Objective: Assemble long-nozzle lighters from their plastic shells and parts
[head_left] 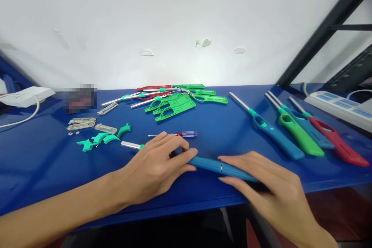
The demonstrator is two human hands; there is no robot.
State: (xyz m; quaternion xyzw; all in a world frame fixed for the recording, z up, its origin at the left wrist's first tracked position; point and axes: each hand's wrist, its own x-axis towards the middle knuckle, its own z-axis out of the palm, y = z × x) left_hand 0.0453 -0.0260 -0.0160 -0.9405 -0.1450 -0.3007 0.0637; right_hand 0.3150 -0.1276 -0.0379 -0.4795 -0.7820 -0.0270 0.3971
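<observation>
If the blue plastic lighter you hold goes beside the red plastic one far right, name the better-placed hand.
Right hand, likely: it holds the blue lighter at the end nearer the red lighter; the left hand grips near the metal tube.

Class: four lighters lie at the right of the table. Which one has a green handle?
The green lighter, second from the left, between two blue lighters; the red lighter lies rightmost.

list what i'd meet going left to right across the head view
white box → teal plastic pieces → left hand → blue handle → right hand → red lighter
</observation>
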